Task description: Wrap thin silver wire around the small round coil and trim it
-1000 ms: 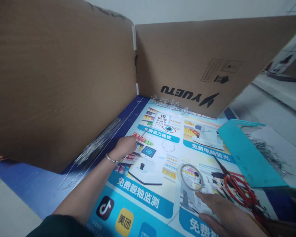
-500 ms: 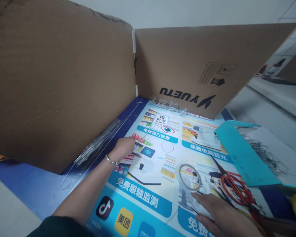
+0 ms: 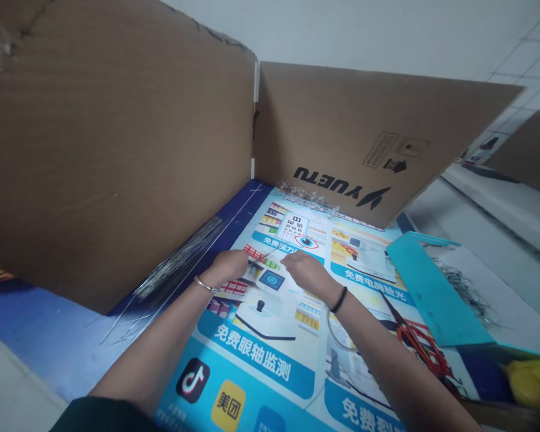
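My left hand (image 3: 227,267), with a thin bangle at the wrist, rests on a printed poster (image 3: 270,354) and is closed in a pinch on a thin silver wire (image 3: 264,256). My right hand (image 3: 306,271), with a black band at the wrist, is beside it, fingers curled toward the same wire; whether it grips the wire I cannot see. A roll of clear tape (image 3: 337,327) lies on the poster, mostly hidden under my right forearm. A bundle of long thin wires (image 3: 175,267) lies left of my left hand along the cardboard.
Tall cardboard panels (image 3: 108,144) stand at left and back. Red-handled scissors (image 3: 420,342) lie at right on the poster. A teal folder (image 3: 436,288) stands tilted at right, with wire scraps (image 3: 463,282) on white paper behind it. Something yellow (image 3: 533,381) sits at the lower right.
My right hand left the spot by the tape roll and moved forward and left to meet my left hand at the wire. My left hand stayed put. The view tilted slightly.
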{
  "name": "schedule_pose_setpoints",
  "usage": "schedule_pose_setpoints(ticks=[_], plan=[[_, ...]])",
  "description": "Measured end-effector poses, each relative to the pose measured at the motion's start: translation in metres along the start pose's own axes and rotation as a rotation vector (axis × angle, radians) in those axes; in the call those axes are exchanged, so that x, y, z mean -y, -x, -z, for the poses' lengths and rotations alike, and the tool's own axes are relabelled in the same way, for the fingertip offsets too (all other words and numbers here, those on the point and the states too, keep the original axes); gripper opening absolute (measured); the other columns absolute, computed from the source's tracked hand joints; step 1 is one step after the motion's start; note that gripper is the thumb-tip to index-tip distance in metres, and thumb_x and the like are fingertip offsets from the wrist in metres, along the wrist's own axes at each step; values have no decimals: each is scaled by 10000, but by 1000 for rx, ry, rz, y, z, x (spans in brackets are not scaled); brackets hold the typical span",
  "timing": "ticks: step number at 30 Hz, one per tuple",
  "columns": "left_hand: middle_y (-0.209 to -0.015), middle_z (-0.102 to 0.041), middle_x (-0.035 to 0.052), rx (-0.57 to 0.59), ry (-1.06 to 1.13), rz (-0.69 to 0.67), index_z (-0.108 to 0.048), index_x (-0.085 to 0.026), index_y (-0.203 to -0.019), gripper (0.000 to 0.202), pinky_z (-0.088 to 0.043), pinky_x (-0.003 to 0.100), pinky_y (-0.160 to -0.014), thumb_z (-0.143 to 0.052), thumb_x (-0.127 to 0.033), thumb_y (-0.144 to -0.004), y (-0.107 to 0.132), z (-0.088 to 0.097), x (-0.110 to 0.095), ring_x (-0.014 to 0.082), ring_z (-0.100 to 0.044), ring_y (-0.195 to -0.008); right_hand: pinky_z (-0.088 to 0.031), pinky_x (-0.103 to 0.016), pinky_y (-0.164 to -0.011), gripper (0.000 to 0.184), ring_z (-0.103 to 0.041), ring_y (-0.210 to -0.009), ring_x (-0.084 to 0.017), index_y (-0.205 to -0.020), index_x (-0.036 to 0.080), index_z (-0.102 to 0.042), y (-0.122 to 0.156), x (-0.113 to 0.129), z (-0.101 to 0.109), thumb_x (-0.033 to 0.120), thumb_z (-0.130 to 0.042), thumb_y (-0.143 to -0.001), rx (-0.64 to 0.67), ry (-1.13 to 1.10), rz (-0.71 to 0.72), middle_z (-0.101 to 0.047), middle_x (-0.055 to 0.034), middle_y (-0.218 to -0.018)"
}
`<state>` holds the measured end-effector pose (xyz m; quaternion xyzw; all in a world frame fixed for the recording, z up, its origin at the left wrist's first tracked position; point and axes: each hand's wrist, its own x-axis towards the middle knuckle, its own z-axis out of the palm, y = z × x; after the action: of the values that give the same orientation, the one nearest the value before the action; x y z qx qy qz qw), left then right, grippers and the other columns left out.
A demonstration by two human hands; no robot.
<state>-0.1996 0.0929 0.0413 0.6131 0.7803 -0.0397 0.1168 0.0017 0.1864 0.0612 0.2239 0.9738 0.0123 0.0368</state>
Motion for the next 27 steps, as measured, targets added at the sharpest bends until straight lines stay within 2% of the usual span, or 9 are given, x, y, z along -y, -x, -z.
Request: schedule_pose_setpoints(ticks=[2,4,8,11,14,18,23,25,27], plan=[[-955,-712,167,-7,11,-10,-685,-126,-916,292,-505,325,-743,-407,-196,-860,1,-1,-1,258,-679,-884,-417,-288,-886,254,-579,-1021,-207,-972,157,-672,-21,-4,-8,140,-426,-913,6,3,-11,-684,-86,-1016],[-964,-704,182,-21,17,-25,-683,-113,-922,279,-507,340,-741,-422,-173,-843,3,-1,-3,275,-676,-894,-423,-282,-871,230,-584,-1018,-210,-961,155,-673,-31,-7,-13,166,-450,-908,13,2,-28,-683,-85,-1018],[-959,-696,207,-36,29,-56,-679,-91,-929,271,-506,372,-758,-433,-128,-823,4,-4,-7,300,-668,-918,-444,-280,-837,238,-606,-1003,-208,-970,177,-676,-23,-9,-12,198,-446,-910,22,-12,-68,-688,-78,-1023],[-930,-700,208,-37,48,-71,-685,-89,-890,247,-504,390,-764,-454,-126,-812,3,-6,-7,312,-669,-908,-455,-302,-860,261,-609,-1030,-220,-1055,182,-662,2,-9,0,246,-448,-920,5,-21,-110,-687,-83,-1067],[-930,-698,208,-55,82,-85,-681,-93,-856,211,-501,396,-759,-484,-140,-800,1,-8,-6,323,-668,-903,-473,-338,-877,307,-609,-1049,-238,-1155,184,-629,37,-7,11,274,-445,-926,-26,-33,-153,-678,-87,-1122],[-892,-697,208,-111,153,-72,-646,-91,-886,200,-494,371,-720,-465,-140,-817,1,-7,-3,312,-678,-849,-501,-393,-886,368,-615,-1052,-262,-1231,174,-590,90,0,12,312,-447,-921,-62,-121,-137,-664,-100,-1166],[-767,-682,122,-248,310,-91,-545,-115,-1014,212,-474,313,-652,-381,-188,-901,5,12,1,236,-667,-719,-515,-439,-901,382,-620,-1067,-284,-1239,181,-591,134,6,5,288,-483,-889,-10,-145,-132,-657,-103,-1181],[-803,-675,81,-320,385,-115,-500,-139,-1059,211,-472,276,-670,-345,-193,-927,10,22,1,183,-654,-733,-502,-448,-931,389,-601,-1108,-288,-1243,170,-592,142,6,4,288,-475,-892,-3,-146,-141,-638,-108,-1213],[-856,-662,50,-445,549,-160,-449,-156,-1127,232,-475,244,-716,-308,-179,-944,16,32,-2,131,-636,-765,-487,-454,-955,398,-578,-1145,-291,-1251,164,-588,146,5,3,296,-464,-896,-2,-151,-144,-617,-112,-1243]])
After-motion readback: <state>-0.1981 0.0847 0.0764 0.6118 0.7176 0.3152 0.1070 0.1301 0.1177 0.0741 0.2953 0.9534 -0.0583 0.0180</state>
